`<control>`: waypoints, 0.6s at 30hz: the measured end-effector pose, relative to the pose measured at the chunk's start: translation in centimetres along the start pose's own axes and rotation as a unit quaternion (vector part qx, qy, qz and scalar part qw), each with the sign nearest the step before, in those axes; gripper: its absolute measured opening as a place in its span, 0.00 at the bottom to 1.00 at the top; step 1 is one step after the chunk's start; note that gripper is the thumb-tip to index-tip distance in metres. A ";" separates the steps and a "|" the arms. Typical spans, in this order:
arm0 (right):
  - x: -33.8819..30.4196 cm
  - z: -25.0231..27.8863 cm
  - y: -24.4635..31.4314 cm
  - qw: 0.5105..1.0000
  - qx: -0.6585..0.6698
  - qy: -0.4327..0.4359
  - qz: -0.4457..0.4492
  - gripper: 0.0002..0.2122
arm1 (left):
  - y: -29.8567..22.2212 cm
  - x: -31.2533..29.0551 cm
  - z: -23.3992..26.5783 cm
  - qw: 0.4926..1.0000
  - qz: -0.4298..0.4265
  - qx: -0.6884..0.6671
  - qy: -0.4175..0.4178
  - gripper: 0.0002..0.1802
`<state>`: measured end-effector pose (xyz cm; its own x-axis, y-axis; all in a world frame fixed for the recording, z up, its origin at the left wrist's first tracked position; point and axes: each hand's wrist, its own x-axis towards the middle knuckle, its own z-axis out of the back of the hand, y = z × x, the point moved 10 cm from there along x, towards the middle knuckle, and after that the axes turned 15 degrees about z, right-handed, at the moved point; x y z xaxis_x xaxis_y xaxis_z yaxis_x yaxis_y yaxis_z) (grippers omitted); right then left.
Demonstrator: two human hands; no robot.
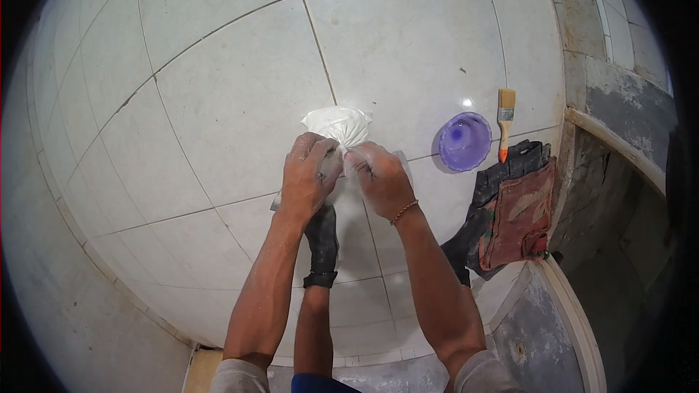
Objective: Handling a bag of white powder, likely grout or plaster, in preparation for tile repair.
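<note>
Hands first: I see my left hand [308, 175] and my right hand [378, 175] close together over the white tiled floor [218, 102], both curled and pinching the neck of a clear plastic bag [339, 128] filled with white powder. The fingers [314, 147] of each hand are dusted white and clamp the gathered plastic just below the full, rounded part of the bag, which bulges away from me beyond the knuckles. A thin bracelet [404, 211] circles my right wrist. Below the hands, between my forearms, I see a black boot [322, 244] on my leg. Off to the right, well apart from the bag, a purple bowl [464, 141] sits on the tiles, with a small paintbrush [505, 122] with an orange handle just beside it. Nearer the wall lies a dark and red cloth bundle [510, 211].
</note>
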<state>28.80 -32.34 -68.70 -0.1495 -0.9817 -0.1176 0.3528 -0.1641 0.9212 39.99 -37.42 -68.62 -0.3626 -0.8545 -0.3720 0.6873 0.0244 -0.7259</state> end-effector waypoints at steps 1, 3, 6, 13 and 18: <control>0.1 0.1 0.0 1.000 0.000 0.001 0.000 0.10 | -0.1 0.0 -0.1 1.000 0.001 0.000 0.000 0.17; 0.0 0.3 -0.7 0.999 0.022 0.004 -0.044 0.09 | 0.4 0.1 -0.6 0.999 0.033 0.012 0.010 0.18; 0.2 2.3 -1.9 0.989 0.023 -0.079 -0.126 0.08 | -1.1 0.0 -0.1 0.999 -0.017 0.001 -0.035 0.14; 3.4 0.5 0.1 0.997 0.005 0.079 -0.006 0.08 | -0.5 -0.2 0.3 0.998 -0.026 -0.032 -0.038 0.17; 3.7 0.0 1.2 0.995 -0.012 0.073 0.071 0.10 | 0.6 0.1 0.6 0.999 0.021 -0.033 -0.027 0.13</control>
<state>28.66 -36.19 -68.07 0.0388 -0.9984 -0.0414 0.3821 -0.0234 0.9238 40.69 -37.81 -68.76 -0.2981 -0.8790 -0.3721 0.6573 0.0936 -0.7478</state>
